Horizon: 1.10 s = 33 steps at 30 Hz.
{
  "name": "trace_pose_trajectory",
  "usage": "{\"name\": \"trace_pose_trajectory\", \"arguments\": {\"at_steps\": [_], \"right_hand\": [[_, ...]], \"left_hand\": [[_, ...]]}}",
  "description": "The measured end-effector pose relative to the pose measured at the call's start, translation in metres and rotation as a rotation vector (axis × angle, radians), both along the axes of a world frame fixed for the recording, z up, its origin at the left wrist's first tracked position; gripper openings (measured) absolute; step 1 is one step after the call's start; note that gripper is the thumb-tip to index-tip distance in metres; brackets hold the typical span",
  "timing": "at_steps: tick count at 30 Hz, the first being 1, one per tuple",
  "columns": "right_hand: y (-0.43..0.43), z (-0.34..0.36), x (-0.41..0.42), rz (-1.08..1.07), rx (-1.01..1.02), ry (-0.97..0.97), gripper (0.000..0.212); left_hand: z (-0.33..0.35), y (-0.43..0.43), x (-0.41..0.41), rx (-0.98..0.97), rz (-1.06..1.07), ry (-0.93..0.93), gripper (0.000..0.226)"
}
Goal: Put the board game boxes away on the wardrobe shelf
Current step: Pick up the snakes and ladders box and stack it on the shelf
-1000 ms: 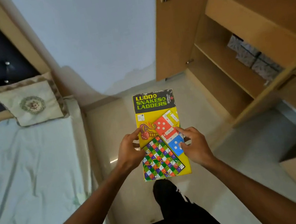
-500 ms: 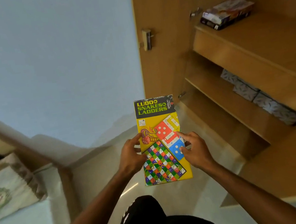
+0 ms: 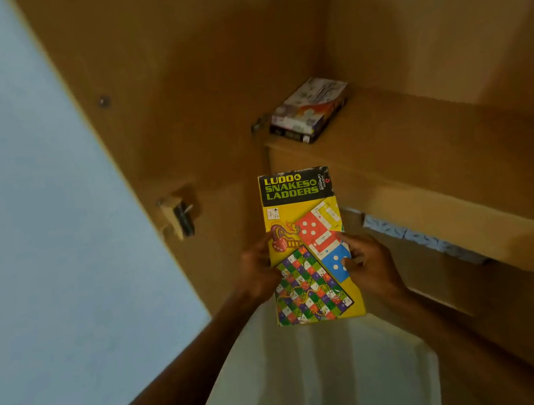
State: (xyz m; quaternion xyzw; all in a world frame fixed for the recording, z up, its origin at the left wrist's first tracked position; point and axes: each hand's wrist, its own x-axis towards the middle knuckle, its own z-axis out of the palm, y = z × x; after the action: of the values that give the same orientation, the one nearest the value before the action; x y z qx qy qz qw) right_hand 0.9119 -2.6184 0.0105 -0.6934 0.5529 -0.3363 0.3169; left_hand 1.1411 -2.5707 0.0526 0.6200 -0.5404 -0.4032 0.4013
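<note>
I hold a yellow Ludo and Snakes & Ladders box (image 3: 306, 241) flat in front of me, lengthwise, its title end pointing at the wardrobe. My left hand (image 3: 258, 273) grips its left edge with the thumb on top. My right hand (image 3: 368, 263) grips the right edge the same way. The box's far end is just below and in front of the wooden wardrobe shelf (image 3: 416, 145). A second game box (image 3: 309, 111), white and purple, lies on that shelf at its left end.
The open wardrobe door (image 3: 155, 115) stands to the left, with a latch block (image 3: 177, 215) sticking out. Under the shelf, a lower shelf holds patterned grey-blue boxes (image 3: 416, 239). A pale wall (image 3: 21, 239) fills the left side. Pale floor is below.
My view has swung up and toward the wardrobe; the bed and pillow have left the frame. The shelf with the white box is now nearer, straight ahead of the held box. Both hands keep their grip.
</note>
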Motion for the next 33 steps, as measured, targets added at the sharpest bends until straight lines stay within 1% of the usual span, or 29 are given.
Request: {"name": "trace_pose_trajectory", "arguments": {"at_steps": [3,7,10,15,18,19,20,21,22,23,24,25,26,27,29,30,31,33], "right_hand": [[-0.056,0.017,0.004,-0.086,-0.04,-0.007,0.048],[-0.137,0.035,0.003,-0.173,-0.098,0.032,0.044],[-0.2,0.04,-0.001,-0.185,-0.135,0.033,0.041],[-0.305,0.047,-0.003,-0.195,-0.151,0.023,0.031],[-0.363,0.053,-0.001,-0.198,-0.115,-0.007,0.024],[-0.383,0.054,-0.001,-0.193,-0.11,-0.013,0.022],[-0.397,0.056,-0.001,-0.187,-0.103,-0.015,0.021],[-0.414,0.058,-0.001,-0.179,-0.095,-0.014,0.021],[-0.425,0.059,-0.001,-0.176,-0.081,-0.018,0.022],[-0.435,0.06,-0.001,-0.168,-0.071,-0.021,0.022],[-0.446,0.06,-0.001,-0.156,-0.06,-0.023,0.023],[-0.452,0.058,0.0,-0.141,-0.06,-0.022,0.025],[-0.458,0.057,0.002,-0.123,-0.055,-0.022,0.026],[-0.463,0.055,0.003,-0.11,-0.055,-0.023,0.027],[-0.469,0.054,0.006,-0.081,-0.072,-0.033,0.029],[-0.471,0.055,0.007,-0.058,-0.084,-0.049,0.03],[-0.473,0.056,0.009,-0.019,-0.099,-0.069,0.032],[-0.473,0.06,0.014,0.071,-0.122,-0.079,0.033]], "left_hand": [[0.01,-0.074,0.008,-0.008,-0.079,-0.008,0.059],[0.029,-0.176,0.003,-0.035,-0.14,-0.003,0.05],[0.039,-0.245,-0.006,-0.054,-0.147,-0.015,0.051],[0.044,-0.356,-0.003,-0.061,-0.134,-0.033,0.041],[0.055,-0.412,-0.005,0.031,-0.136,-0.024,0.044],[0.057,-0.431,-0.005,0.086,-0.156,-0.004,0.047],[0.061,-0.444,-0.006,0.143,-0.216,0.021,0.054],[0.065,-0.457,-0.005,0.189,-0.295,0.03,0.068],[0.067,-0.466,-0.002,0.217,-0.381,-0.02,0.086],[0.07,-0.473,0.0,0.217,-0.465,-0.125,0.103],[0.071,-0.483,0.004,0.194,-0.531,-0.274,0.115],[0.071,-0.488,0.006,0.156,-0.578,-0.418,0.119],[0.07,-0.496,0.007,0.116,-0.591,-0.518,0.117],[0.068,-0.504,0.011,0.083,-0.583,-0.567,0.114],[0.068,-0.512,0.016,0.032,-0.52,-0.564,0.101],[0.068,-0.515,0.019,-0.016,-0.481,-0.579,0.089],[0.066,-0.517,0.024,-0.091,-0.432,-0.633,0.073],[0.059,-0.518,0.03,-0.169,-0.332,-0.774,0.039]]}}
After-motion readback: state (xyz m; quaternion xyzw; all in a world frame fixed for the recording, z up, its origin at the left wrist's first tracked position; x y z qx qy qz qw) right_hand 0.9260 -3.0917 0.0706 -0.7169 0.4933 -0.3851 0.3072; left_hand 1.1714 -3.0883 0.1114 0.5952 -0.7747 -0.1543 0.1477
